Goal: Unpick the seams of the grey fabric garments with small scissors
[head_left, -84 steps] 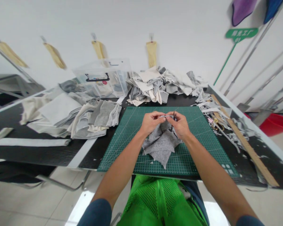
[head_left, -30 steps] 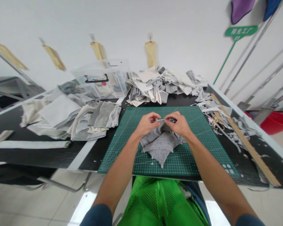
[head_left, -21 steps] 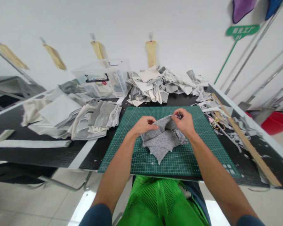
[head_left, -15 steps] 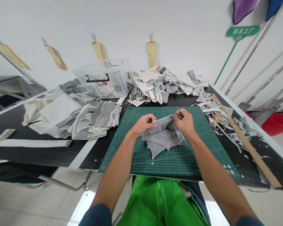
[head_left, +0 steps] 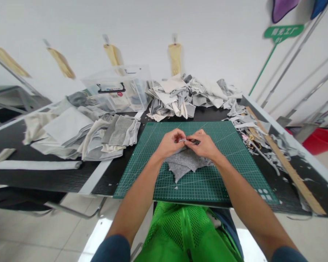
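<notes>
A piece of grey knit fabric [head_left: 184,163] lies bunched on the green cutting mat [head_left: 147,153], its upper edge raised in my hands. My left hand [head_left: 171,141] pinches that raised edge between thumb and fingers. Close against it, my right hand [head_left: 203,143] is closed, its fingertips meeting the left ones at the fabric edge. A small dark tool [head_left: 193,141] shows between the right fingers; most of it is hidden, so its kind is unclear. The fabric's lower corner hangs toward me on the mat.
Piles of grey and cream fabric pieces [head_left: 68,125] lie left, and another pile [head_left: 171,96] lies behind the mat. A clear plastic box [head_left: 131,92] stands back left. At right are fabric scraps [head_left: 251,127] and a long wooden ruler [head_left: 284,156]. A rolled white strip [head_left: 38,165] lies far left.
My right hand has moved left along the fabric edge until it meets my left hand. The raised, open part of the fabric has sunk and folded together. The view has shifted slightly.
</notes>
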Tool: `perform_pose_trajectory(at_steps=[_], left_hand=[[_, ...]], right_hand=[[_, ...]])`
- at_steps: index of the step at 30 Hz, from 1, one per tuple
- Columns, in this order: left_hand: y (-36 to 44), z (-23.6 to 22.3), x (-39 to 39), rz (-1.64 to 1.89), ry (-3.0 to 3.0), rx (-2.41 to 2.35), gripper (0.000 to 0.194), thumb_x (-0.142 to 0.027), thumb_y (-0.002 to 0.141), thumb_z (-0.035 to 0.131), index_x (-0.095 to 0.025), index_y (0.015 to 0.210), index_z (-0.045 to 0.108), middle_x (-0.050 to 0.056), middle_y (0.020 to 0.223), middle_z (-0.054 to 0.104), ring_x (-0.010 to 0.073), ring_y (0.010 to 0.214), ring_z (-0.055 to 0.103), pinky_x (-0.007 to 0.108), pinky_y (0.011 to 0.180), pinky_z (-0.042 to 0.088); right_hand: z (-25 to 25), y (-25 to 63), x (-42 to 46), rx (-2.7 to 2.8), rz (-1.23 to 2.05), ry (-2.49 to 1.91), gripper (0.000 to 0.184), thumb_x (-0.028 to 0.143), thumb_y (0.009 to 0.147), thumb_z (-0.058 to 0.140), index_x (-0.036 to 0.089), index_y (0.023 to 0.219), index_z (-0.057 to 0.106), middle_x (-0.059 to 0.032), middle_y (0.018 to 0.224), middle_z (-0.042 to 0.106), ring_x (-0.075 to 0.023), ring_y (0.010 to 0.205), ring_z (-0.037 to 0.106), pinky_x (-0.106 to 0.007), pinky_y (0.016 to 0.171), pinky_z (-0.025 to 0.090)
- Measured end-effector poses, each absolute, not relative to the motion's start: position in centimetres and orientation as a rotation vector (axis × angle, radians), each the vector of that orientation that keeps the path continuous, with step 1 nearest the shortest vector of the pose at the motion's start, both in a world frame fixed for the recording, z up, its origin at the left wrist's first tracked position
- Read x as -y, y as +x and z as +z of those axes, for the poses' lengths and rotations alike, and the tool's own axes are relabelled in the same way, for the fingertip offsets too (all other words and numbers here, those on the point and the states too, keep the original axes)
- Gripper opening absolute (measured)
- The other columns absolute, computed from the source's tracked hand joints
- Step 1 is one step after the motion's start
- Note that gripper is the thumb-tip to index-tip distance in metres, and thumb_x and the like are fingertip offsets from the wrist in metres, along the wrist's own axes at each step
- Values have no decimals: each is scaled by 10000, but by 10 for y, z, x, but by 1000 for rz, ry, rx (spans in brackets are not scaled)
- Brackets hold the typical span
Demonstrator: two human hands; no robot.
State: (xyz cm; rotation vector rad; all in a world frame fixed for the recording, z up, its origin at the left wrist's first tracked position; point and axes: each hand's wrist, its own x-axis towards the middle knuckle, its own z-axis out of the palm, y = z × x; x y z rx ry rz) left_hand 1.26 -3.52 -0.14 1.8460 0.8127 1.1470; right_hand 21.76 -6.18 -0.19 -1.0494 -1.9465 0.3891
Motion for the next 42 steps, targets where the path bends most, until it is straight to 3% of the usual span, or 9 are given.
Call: perform_pose_trajectory(at_steps=[5,9,12,19,24,27,31,36,42], left_hand=[[10,-2,35,944,1900,-894,283,-270,732,773,-176,991,709,11,838,695,136,717,596,255,658,438],[-8,1,29,851,1997,-1040,193,-341,746,774,-160,782,719,-14,676,635,121,622,536,242,574,362],[-17,5,26,961,1949,-1067,276,-404,722,812,-163,747,680,-37,625,576,103,578,480,232,544,334],[-2,-2,32,1211,1489,-765,414,-426,666,891,-165,888,659,-5,754,640,127,668,572,257,644,458],[13,-4,37,1205,1451,-654,305,-333,691,864,-164,910,736,40,885,699,167,816,635,303,786,500],[18,-4,39,1209,1445,-642,228,-274,713,825,-179,911,767,39,927,718,167,857,648,306,830,499],[22,-6,40,1223,1446,-660,206,-338,780,794,-178,908,769,40,915,723,162,849,642,300,812,496],[24,-11,38,1324,1467,-815,324,-489,847,733,-170,899,728,28,808,678,137,732,585,267,684,464],[28,-12,36,1418,1390,-853,322,-488,823,749,-191,930,685,0,771,634,116,674,538,242,628,432]], right_hand=[[2,225,59,1712,263,-1121,119,344,892,687,253,831,730,-53,843,706,-251,909,577,-391,820,475],[7,237,57,1527,150,-1141,80,311,877,665,233,861,673,-48,857,656,-233,859,554,-374,788,467],[5,244,55,1461,128,-1173,70,299,863,646,230,879,652,-47,872,634,-225,835,546,-373,779,462],[0,248,51,1731,323,-1168,111,222,791,609,234,827,714,-42,850,681,-238,868,586,-399,833,462],[10,236,63,1819,493,-1062,313,449,966,538,252,1014,776,-52,1023,756,-247,958,625,-392,849,461],[10,225,67,1926,603,-1044,407,545,991,508,243,930,774,-33,859,736,-217,832,619,-359,768,447],[3,216,66,1929,621,-1053,452,557,964,559,227,682,686,1,621,598,-167,646,517,-329,645,393],[0,215,63,1729,645,-1045,301,527,859,709,230,807,721,-10,752,683,-160,663,544,-316,635,416],[5,216,66,1692,690,-1042,314,477,796,777,222,720,612,12,714,634,-131,610,490,-295,601,402]])
